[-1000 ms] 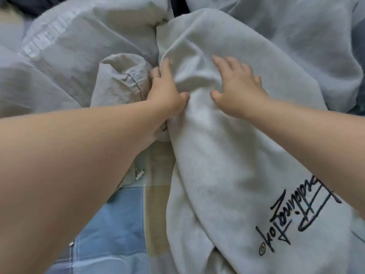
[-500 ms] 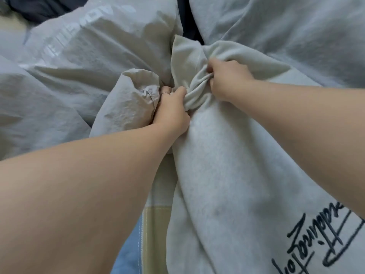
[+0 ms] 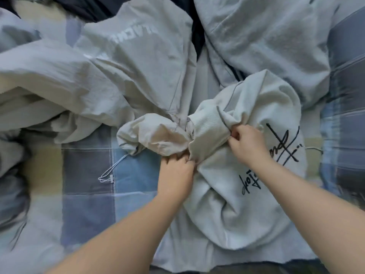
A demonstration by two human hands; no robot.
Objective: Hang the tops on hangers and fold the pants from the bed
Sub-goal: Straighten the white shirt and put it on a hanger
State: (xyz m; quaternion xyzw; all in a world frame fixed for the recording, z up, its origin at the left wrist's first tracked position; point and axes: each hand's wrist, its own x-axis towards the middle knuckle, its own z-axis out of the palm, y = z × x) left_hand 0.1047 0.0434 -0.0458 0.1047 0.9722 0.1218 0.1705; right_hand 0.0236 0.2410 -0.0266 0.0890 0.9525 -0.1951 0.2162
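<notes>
A light grey sweatshirt (image 3: 233, 210) with black script lettering lies bunched on the bed, its ribbed hem gathered toward the middle. My left hand (image 3: 175, 175) grips the lower edge of that ribbed hem. My right hand (image 3: 246, 143) pinches the gathered fabric just to the right of the hem. A pale grey crinkled jacket (image 3: 110, 80) with faint white lettering spreads to the left, its cuff (image 3: 150, 133) touching the sweatshirt hem.
The bed has a blue, grey and beige checked sheet (image 3: 87, 196). A white drawstring (image 3: 110, 173) trails from the jacket onto the sheet. Another pale blue-grey garment (image 3: 262, 40) lies at the back right, with dark cloth (image 3: 94, 6) at the top.
Both hands have bunched the sweatshirt up and pulled it toward me. The view has drawn back, showing more of the bed and the lettering.
</notes>
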